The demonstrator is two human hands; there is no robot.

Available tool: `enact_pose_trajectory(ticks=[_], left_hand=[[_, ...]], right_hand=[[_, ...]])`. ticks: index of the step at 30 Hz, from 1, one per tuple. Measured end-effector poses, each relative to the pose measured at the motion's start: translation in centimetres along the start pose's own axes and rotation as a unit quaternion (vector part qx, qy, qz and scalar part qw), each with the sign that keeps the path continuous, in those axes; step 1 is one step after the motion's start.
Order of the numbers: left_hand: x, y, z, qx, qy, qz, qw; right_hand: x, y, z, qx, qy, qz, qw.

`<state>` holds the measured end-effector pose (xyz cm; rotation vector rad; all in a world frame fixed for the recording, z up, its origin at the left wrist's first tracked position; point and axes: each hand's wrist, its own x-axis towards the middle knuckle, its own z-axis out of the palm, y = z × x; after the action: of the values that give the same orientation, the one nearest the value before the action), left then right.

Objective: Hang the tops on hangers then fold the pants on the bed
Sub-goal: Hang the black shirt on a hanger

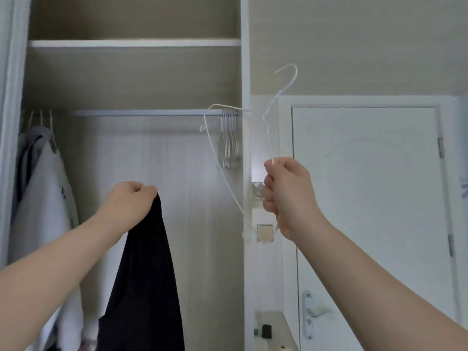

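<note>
Left hand [129,198]: seen at about 8 o'clock of the view, raised on a bare forearm; its fingers are curled tight and a dark garment [144,274] is pinched at its top edge.
Dark garment: hung straight down from that grip toward 6 o'clock, in front of the open wardrobe; whether it is a top or pants cannot be told.
Right hand [286,193]: raised at about 3 o'clock, fingers closed around the lower wire of a white hanger [268,140].
White hanger: held tilted, its hook pointed up toward 1 o'clock, one shoulder stretched across toward 12 o'clock in front of the wardrobe's side panel.
Rail [147,113]: run across the wardrobe at about 11 o'clock.
Spare hangers [230,140]: bunched at the rail's right end, just beside the held hanger.
Hung clothes [43,186]: grey and white pieces kept at the rail's left end, at 9 o'clock.
Shelf [134,43]: fixed above the rail, at 11 o'clock.
Door [367,198]: white, shut, at 3 o'clock behind the right hand.
</note>
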<state>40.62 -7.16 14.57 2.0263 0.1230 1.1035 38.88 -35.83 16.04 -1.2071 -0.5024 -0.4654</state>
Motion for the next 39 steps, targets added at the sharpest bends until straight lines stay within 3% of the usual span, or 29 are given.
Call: enact_pose_trajectory(ticks=[4,11,14,17,23,29,35,39], left_hand=[[-6.2,0.7,-0.1,0.004,-0.027,-0.02,0.999],[-17.0,1.6,0.4,0.023,-0.118,-0.075,0.99],[-21.3,1.0,1.0,0.024,-0.153,-0.092,0.984],[-26.2,0.0,1.5,0.018,-0.189,-0.116,0.975],[-35.2,-1.6,4.0,-0.003,-0.277,-0.158,0.948],[-41.4,-4.0,5.9,0.086,-0.268,-0.149,0.948],[-44.8,-5.9,7.2,-0.003,-0.335,-0.271,0.903],[-46.2,-6.3,7.7,0.003,-0.327,-0.293,0.898]], right_hand=[[-5.7,0.5,-6.0,0.019,-0.021,0.016,0.999],[-12.2,2.8,-12.3,-0.105,-0.052,0.131,0.984],[-16.0,5.0,-14.9,-0.137,-0.047,0.114,0.983],[-20.8,6.6,-18.4,-0.083,-0.049,0.109,0.989],[-25.8,9.4,-23.1,-0.146,0.024,0.228,0.962],[-33.0,8.9,-26.5,-0.184,0.003,0.226,0.957],[-41.4,7.5,-27.6,-0.205,-0.023,0.221,0.953],[-46.3,7.6,-28.6,-0.212,-0.026,0.241,0.947]])
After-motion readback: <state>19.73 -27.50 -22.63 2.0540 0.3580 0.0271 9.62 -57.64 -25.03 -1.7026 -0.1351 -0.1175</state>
